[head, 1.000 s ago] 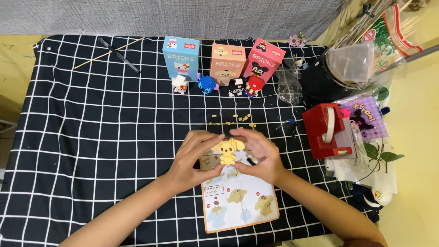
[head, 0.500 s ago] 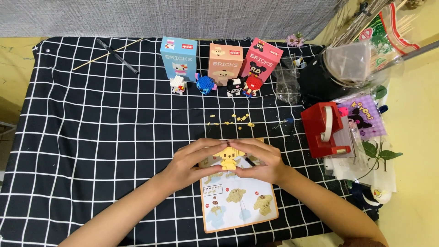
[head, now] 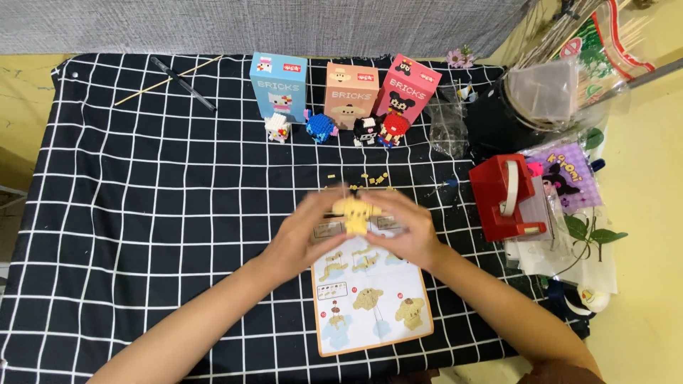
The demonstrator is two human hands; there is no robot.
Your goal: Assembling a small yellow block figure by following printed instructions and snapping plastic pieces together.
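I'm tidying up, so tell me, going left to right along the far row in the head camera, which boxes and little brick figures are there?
Blue box → white figure → blue figure → orange box → black-and-white figure → red figure → pink box.

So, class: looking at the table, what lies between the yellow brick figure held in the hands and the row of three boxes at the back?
In the head view, between the yellow brick figure and the three boxes lie small loose yellow bricks on the checked cloth, then four small finished figures.
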